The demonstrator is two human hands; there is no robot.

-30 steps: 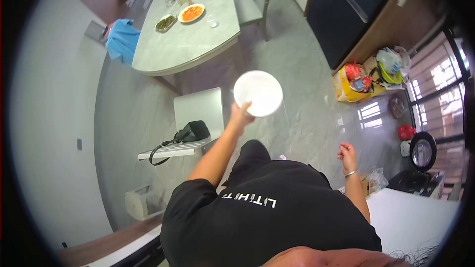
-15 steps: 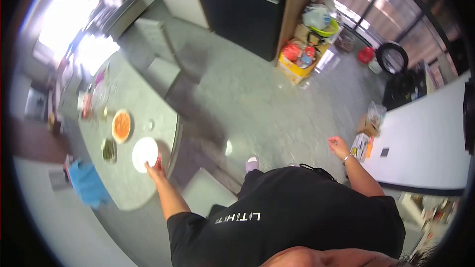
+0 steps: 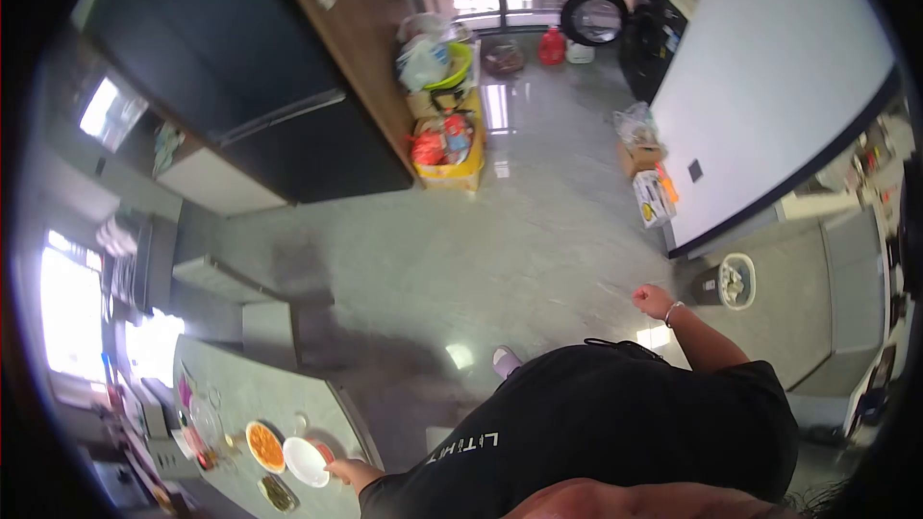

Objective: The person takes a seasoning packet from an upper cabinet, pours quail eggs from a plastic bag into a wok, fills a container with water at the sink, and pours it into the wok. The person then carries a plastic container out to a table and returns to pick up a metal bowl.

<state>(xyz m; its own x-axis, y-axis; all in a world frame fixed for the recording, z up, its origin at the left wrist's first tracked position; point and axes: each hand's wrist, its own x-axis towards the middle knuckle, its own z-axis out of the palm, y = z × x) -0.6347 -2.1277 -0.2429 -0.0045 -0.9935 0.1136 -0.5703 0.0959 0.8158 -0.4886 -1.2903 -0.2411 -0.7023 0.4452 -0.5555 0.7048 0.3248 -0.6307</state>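
Note:
A white bowl (image 3: 307, 461) is at the near edge of the table (image 3: 322, 404), with my left hand (image 3: 352, 473) closed on its right rim. Beside the bowl, to the left, is an oval dish of orange food (image 3: 265, 447), and a smaller dish of green food (image 3: 278, 493) lies below. My right hand (image 3: 654, 301) hangs over the floor at the right, fingers curled with nothing in them; a bracelet circles that wrist. Whether the bowl rests on the table cannot be told.
A yellow box of bags (image 3: 450, 165) stands by the dark fridge (image 3: 327, 149). Cardboard boxes (image 3: 638, 160) lean near the white panel (image 3: 760, 96). A bin (image 3: 735, 282) stands at the right, and a chair (image 3: 267, 327) is beside the table.
The view has swung right. My left hand and the bowl now appear lower in view, beside the orange dish. My right hand has stayed out to the side, its fingers more curled.

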